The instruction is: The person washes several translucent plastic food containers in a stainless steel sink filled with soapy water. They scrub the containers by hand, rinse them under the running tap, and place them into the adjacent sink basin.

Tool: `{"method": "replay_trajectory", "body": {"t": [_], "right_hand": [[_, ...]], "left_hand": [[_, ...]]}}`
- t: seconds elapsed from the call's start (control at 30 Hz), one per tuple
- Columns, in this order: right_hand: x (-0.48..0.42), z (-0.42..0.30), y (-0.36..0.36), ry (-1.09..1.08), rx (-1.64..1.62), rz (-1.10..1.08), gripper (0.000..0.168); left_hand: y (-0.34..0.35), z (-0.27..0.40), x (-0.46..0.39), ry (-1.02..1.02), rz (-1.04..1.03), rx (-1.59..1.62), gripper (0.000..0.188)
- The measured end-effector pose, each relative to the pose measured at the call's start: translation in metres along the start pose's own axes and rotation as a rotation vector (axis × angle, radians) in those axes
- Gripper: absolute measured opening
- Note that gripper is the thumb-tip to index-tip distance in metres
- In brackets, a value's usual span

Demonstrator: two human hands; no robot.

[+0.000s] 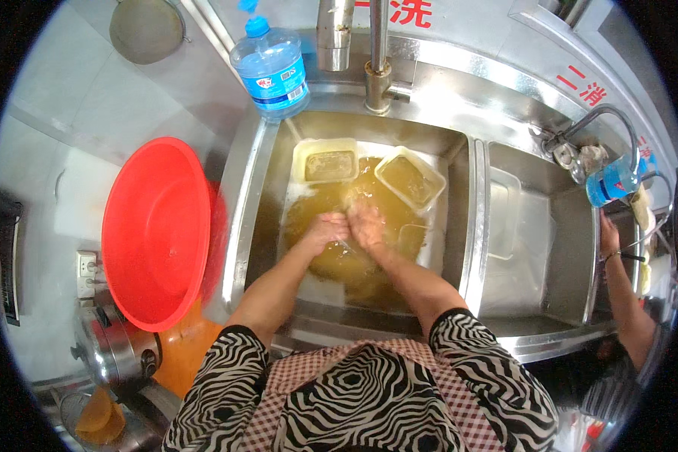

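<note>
Both of my hands are low in the left steel sink basin [457, 226], over yellowish-brown water [327, 265]. My left hand [327, 229] is closed on what looks like the edge of a clear plastic container [346, 244], blurred and mostly hidden by the hands. Right beside it, my right hand [366, 223] is smeared by motion, its fingers pointing away from me. Beyond the hands sit two translucent rectangular plastic containers, one at the back left [327, 144] and a tilted one at the back right [411, 179]. A faint clear outline shows in the water to the right.
A red plastic basin [158, 237] stands at left, above a metal cooker [116, 344]. Behind the sink are a pump bottle [274, 73] and a steel tap [378, 85]. Another basin [522, 282] adjoins at right, where another person's arm [624, 288] reaches in near a second bottle [613, 183].
</note>
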State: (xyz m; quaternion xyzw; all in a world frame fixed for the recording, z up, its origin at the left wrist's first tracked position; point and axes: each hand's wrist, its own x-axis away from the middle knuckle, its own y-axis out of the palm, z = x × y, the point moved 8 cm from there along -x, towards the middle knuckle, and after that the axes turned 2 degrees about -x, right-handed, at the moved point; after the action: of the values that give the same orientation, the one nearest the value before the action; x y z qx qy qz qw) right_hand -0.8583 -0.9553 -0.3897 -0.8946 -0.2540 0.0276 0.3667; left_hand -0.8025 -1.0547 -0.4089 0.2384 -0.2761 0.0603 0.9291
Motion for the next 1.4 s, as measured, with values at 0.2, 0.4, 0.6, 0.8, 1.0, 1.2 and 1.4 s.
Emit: {"method": "replay_trajectory", "body": {"t": [0.2,0.4,0.6,0.8,1.0,1.2,1.4], "right_hand": [[0.027,-0.069,-0.006,-0.525,0.142,-0.159,0.070],[-0.025,0.028,-0.012,0.055,-0.245,-0.416,0.049],[0.010,-0.069,-0.030,-0.009,-0.180,-0.449,0.037],[0.019,-0.033,-0.022,-0.227,-0.243,-0.041,0.033],[0.055,-0.005,0.025,-0.148,0.142,0.482,0.053],[0.073,-0.126,0.007,-0.077,-0.213,-0.203,0.054],[0.023,-0.059,0.032,-0.133,-0.395,0.056,0.052]], "left_hand": [[-0.018,0.013,0.014,-0.075,0.154,-0.300,0.023],[0.010,0.029,0.051,-0.023,-0.184,-0.315,0.024],[0.019,0.027,0.074,-0.276,-0.107,-0.174,0.023],[-0.004,0.072,0.089,0.155,0.153,-0.042,0.030],[-0.013,0.074,0.094,0.268,0.371,0.134,0.030],[-0.025,0.041,0.090,-0.039,0.369,0.389,0.050],[0.000,0.046,0.084,-0.112,0.238,0.216,0.058]]}}
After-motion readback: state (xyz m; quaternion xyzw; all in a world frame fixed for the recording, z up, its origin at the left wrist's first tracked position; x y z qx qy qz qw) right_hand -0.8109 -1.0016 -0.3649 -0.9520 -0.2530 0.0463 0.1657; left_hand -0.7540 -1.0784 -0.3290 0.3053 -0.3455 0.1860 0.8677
